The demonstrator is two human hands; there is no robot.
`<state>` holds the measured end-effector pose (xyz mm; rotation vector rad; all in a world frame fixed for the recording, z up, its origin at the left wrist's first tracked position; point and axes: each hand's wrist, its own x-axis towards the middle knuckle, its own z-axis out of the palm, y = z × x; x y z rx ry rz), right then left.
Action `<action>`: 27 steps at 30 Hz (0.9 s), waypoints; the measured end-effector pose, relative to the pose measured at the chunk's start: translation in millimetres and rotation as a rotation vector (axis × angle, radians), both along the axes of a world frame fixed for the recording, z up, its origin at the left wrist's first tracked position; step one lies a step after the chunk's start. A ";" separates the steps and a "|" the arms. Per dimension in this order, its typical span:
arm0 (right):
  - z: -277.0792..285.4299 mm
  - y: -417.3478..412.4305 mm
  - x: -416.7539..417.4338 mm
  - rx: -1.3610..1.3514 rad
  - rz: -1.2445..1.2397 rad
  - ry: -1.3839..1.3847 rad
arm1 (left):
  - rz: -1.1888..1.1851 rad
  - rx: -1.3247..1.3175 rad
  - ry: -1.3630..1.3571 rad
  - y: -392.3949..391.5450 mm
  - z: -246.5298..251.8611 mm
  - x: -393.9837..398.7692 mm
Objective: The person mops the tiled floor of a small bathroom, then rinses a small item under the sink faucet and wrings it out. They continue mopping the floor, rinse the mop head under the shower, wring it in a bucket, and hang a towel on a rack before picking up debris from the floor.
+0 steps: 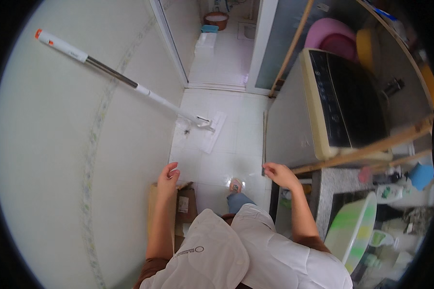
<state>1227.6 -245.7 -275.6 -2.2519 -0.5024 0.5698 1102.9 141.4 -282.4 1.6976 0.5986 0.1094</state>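
Observation:
My left hand (169, 179) is raised near the wall with its fingers loosely curled, above a cardboard box (188, 202), and nothing shows in it. My right hand (279, 175) is bent at the wrist beside the washing machine (293, 119). Its fingertips overlap the lower end of a thin strip (264, 137) in the picture; whether they touch it cannot be told. Ahead, a flat mop with a white head (214, 133) rests on the tiled floor (235, 144), its white and metal handle (112, 72) leaning against the left wall. A dark smudge (187, 132) lies beside the mop head.
A doorway with a raised sill (217, 86) leads to a room holding a brown basin (216, 21) and a squat toilet (247, 31). Wooden poles (293, 47) stand at the right. A green-and-white basin (354, 231) is by the stone counter (327, 195). One foot (235, 185) shows below.

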 end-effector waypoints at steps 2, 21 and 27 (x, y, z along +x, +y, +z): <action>-11.6 53.7 54.2 0.134 0.103 0.019 | 0.059 -0.044 -0.019 32.7 15.7 23.3; -59.6 331.7 206.8 0.272 0.119 -0.523 | -0.221 -0.334 -0.737 228.4 158.2 280.9; -49.4 375.2 254.8 0.387 0.251 0.032 | -0.497 -0.277 -0.821 127.6 213.1 305.4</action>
